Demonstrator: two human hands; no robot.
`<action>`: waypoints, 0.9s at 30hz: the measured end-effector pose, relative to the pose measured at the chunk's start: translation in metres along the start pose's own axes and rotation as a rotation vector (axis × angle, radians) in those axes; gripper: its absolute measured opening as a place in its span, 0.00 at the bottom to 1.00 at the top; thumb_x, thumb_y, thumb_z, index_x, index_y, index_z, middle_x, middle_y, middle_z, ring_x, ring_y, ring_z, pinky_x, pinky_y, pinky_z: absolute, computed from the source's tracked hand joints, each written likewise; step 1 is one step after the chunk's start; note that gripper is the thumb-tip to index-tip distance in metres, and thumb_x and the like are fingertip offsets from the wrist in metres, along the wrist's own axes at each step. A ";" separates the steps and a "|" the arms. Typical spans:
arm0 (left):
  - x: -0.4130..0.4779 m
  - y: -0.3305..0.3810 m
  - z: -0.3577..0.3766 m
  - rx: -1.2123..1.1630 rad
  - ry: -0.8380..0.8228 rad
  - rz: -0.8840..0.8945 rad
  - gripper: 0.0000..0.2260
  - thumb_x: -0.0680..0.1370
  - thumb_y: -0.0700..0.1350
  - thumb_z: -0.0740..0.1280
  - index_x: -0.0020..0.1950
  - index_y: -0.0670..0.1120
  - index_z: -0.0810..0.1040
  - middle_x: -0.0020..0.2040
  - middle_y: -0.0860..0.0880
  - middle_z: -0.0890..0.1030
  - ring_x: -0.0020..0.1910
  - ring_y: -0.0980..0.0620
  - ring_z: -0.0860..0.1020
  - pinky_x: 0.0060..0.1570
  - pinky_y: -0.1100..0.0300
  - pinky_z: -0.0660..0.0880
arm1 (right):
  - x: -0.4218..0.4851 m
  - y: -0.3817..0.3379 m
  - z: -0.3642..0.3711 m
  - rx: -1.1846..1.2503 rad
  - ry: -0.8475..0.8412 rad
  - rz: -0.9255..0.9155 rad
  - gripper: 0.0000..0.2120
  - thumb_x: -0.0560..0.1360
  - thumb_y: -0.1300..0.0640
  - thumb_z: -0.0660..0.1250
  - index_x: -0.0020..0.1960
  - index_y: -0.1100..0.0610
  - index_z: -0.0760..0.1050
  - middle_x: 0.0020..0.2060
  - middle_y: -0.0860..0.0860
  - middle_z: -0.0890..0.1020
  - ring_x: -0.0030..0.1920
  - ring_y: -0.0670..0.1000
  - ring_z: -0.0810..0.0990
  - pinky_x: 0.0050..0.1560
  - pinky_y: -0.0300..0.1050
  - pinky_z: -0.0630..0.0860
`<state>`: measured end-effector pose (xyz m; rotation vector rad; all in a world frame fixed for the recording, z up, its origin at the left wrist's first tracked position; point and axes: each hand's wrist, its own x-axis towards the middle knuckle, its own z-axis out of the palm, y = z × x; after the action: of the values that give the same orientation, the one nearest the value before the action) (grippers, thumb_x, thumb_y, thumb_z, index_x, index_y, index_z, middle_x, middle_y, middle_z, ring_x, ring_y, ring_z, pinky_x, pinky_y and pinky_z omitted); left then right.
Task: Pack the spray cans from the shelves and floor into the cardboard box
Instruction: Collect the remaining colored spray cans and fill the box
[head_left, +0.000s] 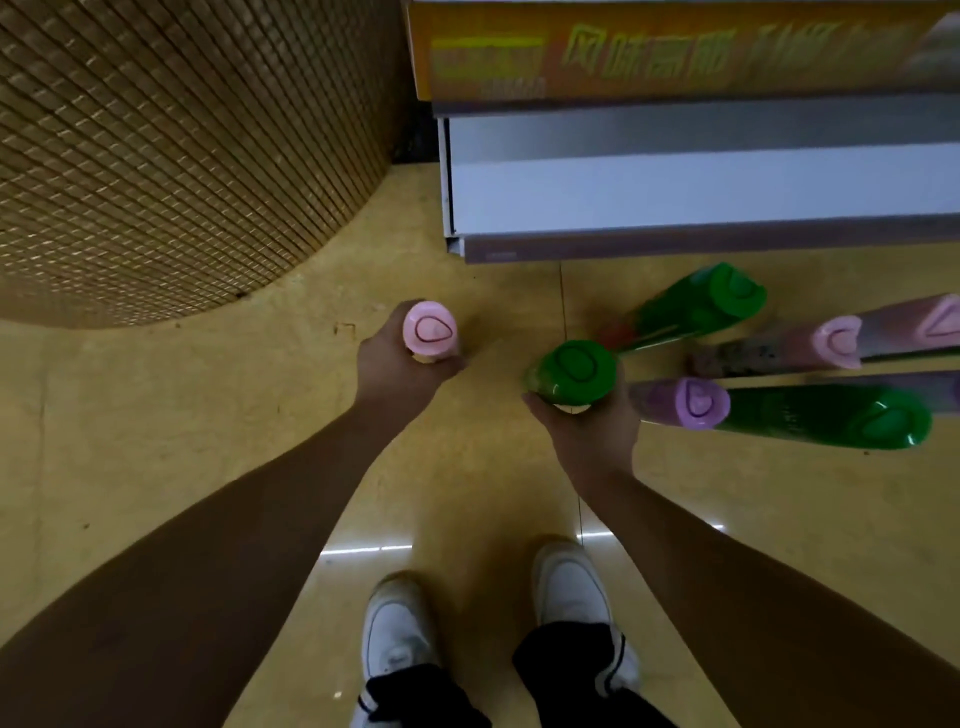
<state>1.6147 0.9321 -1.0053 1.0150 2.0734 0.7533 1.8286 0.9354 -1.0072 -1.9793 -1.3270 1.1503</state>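
Spray cans fill both hands of a person looking straight down at a yellow floor (156, 415). Their left hand (400, 369) is wrapped tight around a pink-capped can (430, 330), held upright so only the cap top shows. Their right hand (587, 431) is closed around a green-capped can (574, 371), also upright, to the right of the first and apart from it. Just right of the right hand, more cans stand on the floor in a loose cluster: a purple-capped can (698, 402) nearest, a second green can (878, 421) beyond it to the right, a third green can (727, 299) farther off, and another pink-capped can (839, 340) between them. Below the hands, near the bottom edge, are two white shoes (569, 582). Far right stands a white shelf unit (701, 192) with a blurred orange sign (649, 52) above. Far left is a curved tiled column (182, 130).
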 end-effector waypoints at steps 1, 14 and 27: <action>-0.005 0.004 -0.003 0.003 -0.001 -0.001 0.28 0.62 0.45 0.84 0.59 0.49 0.79 0.47 0.56 0.81 0.47 0.59 0.78 0.42 0.79 0.67 | -0.003 -0.004 -0.004 0.004 0.007 0.005 0.35 0.61 0.57 0.85 0.64 0.56 0.74 0.48 0.44 0.79 0.51 0.44 0.76 0.47 0.31 0.68; -0.133 0.230 -0.160 0.034 -0.132 0.109 0.27 0.63 0.51 0.83 0.60 0.51 0.80 0.48 0.53 0.83 0.47 0.52 0.80 0.44 0.62 0.72 | -0.130 -0.199 -0.159 -0.102 -0.023 0.028 0.30 0.60 0.48 0.83 0.57 0.55 0.76 0.41 0.48 0.82 0.45 0.53 0.81 0.41 0.46 0.74; -0.273 0.615 -0.299 0.003 -0.367 0.729 0.28 0.64 0.61 0.80 0.62 0.58 0.77 0.48 0.58 0.82 0.45 0.59 0.79 0.43 0.54 0.79 | -0.269 -0.393 -0.463 0.177 0.296 -0.090 0.26 0.57 0.40 0.80 0.52 0.41 0.77 0.43 0.44 0.85 0.44 0.47 0.85 0.47 0.56 0.83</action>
<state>1.7627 0.9711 -0.2848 1.7932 1.3761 0.8245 1.9796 0.8753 -0.3638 -1.8560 -1.1096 0.8612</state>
